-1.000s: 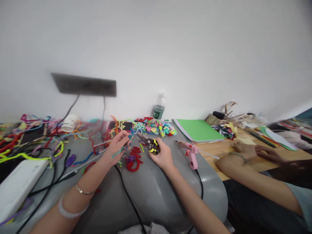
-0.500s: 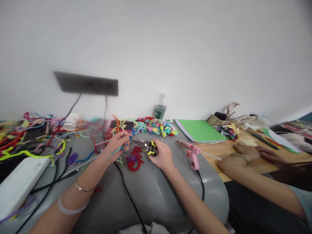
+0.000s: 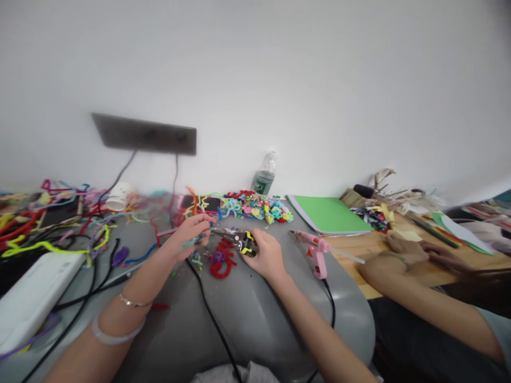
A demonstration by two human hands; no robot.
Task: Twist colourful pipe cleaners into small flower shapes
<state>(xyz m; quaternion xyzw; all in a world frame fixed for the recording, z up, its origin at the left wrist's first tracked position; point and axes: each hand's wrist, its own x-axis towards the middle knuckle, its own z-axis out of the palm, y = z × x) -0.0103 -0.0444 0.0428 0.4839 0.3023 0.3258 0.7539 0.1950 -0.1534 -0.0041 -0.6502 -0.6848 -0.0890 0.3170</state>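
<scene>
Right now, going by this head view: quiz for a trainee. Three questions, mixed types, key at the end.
1. Which of the wearer's own hands holds the black-and-yellow pliers?
2. True or false: the pink glue gun rests on the grey table.
3. Which of these is behind the pile of small colourful pieces, next to the wall?
A. a white paper cup
B. a clear bottle with a green label
C. a long white box

Key:
1. The right hand.
2. True.
3. B.
</scene>
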